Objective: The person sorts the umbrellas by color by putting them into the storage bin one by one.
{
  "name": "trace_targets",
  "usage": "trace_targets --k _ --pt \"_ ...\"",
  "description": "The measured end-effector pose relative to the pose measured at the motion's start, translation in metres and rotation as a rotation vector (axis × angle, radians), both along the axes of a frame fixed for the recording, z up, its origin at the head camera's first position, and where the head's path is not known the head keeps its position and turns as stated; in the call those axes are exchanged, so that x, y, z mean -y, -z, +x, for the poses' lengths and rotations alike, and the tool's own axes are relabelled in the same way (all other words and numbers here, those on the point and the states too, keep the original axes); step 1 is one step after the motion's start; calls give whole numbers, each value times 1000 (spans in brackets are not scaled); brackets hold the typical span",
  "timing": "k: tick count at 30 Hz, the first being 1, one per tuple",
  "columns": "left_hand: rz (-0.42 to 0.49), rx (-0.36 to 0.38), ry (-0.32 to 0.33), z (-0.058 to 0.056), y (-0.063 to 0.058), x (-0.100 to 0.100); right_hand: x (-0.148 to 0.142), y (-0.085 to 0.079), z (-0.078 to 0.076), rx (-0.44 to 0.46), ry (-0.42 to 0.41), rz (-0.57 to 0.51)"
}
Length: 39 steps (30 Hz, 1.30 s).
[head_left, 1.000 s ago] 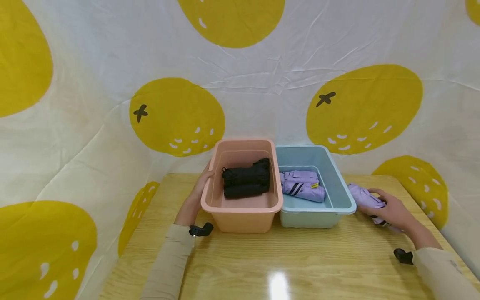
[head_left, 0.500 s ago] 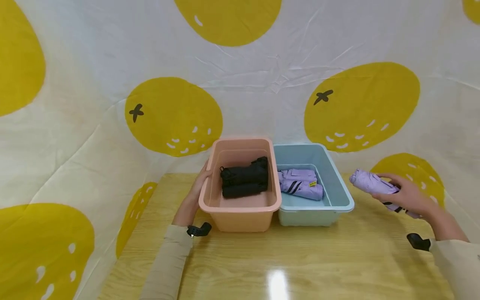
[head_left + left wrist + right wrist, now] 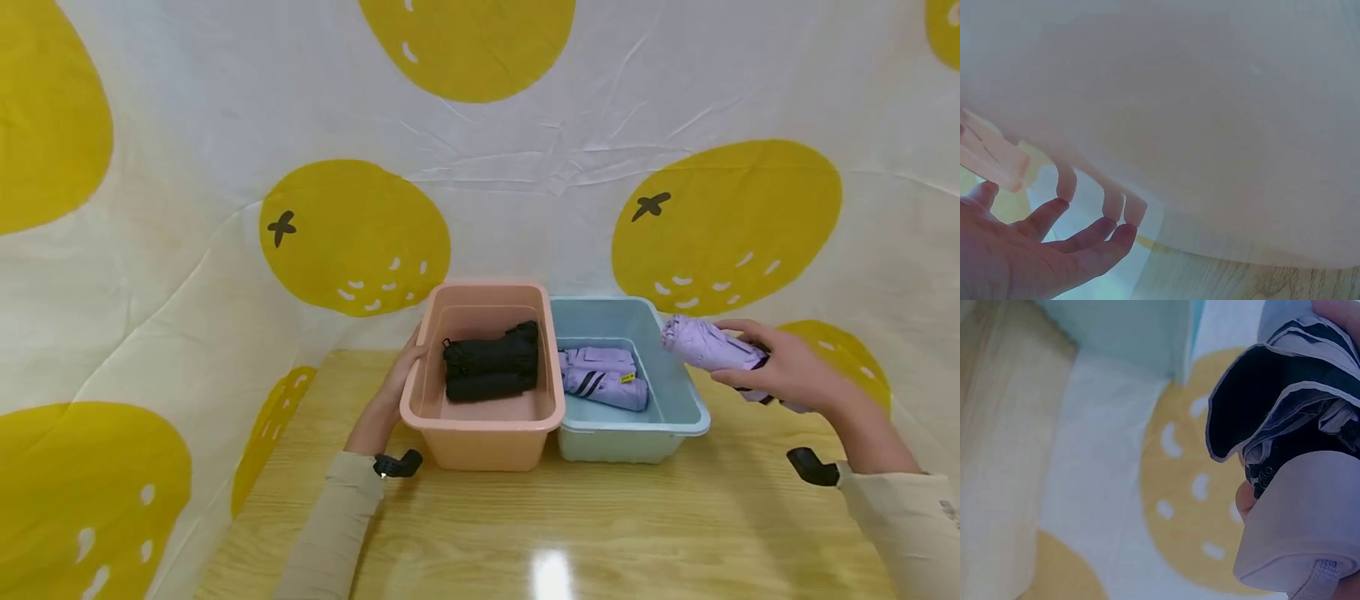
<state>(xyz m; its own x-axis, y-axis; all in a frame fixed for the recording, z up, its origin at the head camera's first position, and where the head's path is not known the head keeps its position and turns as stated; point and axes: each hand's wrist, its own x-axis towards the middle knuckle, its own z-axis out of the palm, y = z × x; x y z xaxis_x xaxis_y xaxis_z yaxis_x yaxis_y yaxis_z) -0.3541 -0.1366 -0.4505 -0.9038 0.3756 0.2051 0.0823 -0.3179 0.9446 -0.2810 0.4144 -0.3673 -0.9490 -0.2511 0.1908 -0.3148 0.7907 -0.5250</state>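
Observation:
My right hand (image 3: 795, 367) grips a folded lilac umbrella (image 3: 705, 343), raised beside the right rim of the blue bin (image 3: 622, 447). Its handle end with a wrist strap (image 3: 1304, 519) shows close up in the right wrist view, beside loose dark-lined fabric. Inside the blue bin lie two folded lilac umbrellas (image 3: 609, 390), one with a yellow tag. Folded black umbrellas (image 3: 491, 362) rest in the pink bin (image 3: 483, 450) to the left. Against that bin's outer left side rests my left hand (image 3: 392, 385), its fingertips (image 3: 1124, 232) touching the smooth wall.
Both bins stand side by side on a wood-grain table (image 3: 480, 521). A white cloth (image 3: 517, 225) printed with yellow fruit hangs behind and along the sides. Light glares off the table near its front.
My right hand has lifted the lilac umbrella off the table on the right, then carried it left toward the blue bin's rim. The left hand stays at the pink bin.

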Motion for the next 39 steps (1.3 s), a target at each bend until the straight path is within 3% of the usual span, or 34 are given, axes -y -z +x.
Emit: trace_targets --k 11,24,32,39 --pt "5 14 5 -1 -2 -1 60 -14 -19 -38 -196 31" --pt "-26 21 -7 1 -1 0 106 -12 -57 -31 -301 167" --pt "-34 19 -36 -2 3 -1 121 0 -83 11 -399 183" --pt "-30 35 -22 2 -2 -2 120 14 -98 87 -405 154"
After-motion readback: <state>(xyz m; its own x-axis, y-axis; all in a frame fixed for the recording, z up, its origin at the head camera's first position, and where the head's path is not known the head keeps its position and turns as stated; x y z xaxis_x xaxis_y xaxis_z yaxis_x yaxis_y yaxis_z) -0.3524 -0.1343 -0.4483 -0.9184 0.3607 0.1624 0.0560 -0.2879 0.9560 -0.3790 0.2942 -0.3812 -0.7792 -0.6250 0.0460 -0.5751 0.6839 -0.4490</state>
